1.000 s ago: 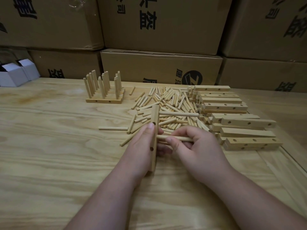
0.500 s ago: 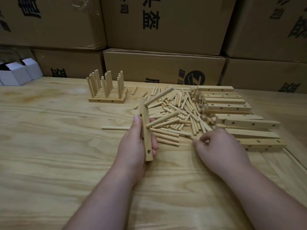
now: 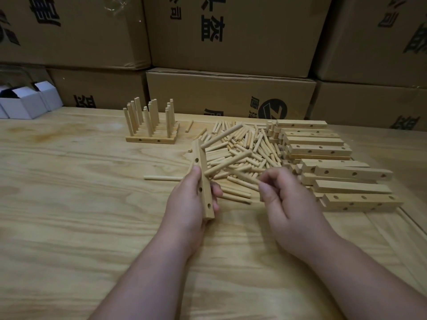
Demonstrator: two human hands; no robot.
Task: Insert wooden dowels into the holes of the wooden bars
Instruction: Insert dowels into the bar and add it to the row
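1. The right hand (image 3: 288,204) is pinching a dowel (image 3: 246,179) between the thumb and the curled fingers, just at the near edge of the pile (image 3: 242,153). (The picture is a bit blurry here, so I cannot tell if the dowel is off the pile yet.)
2. The left hand (image 3: 191,204) is gripping a bar (image 3: 203,179), with the thumb on one side and the fingers wrapped round the other. The bar is standing almost upright, above the table (image 3: 69,215).
3. Two dowels are sticking out of the bar's upper part, pointing toward the pile. The lower part is looking empty on that side, as far as I can see.
4. To do this step well, I think the right hand should be holding the dowel near its back end, so the tip is easy to aim.
5. The left hand should be keeping the bar steady, with its fingers clear of the next hole.
6. The dowel should be going in straight, not slanted, or it may jam.
7. A finished rack (image 3: 151,125) is standing farther back, and more bars (image 3: 323,158) are lying to the right of the pile.
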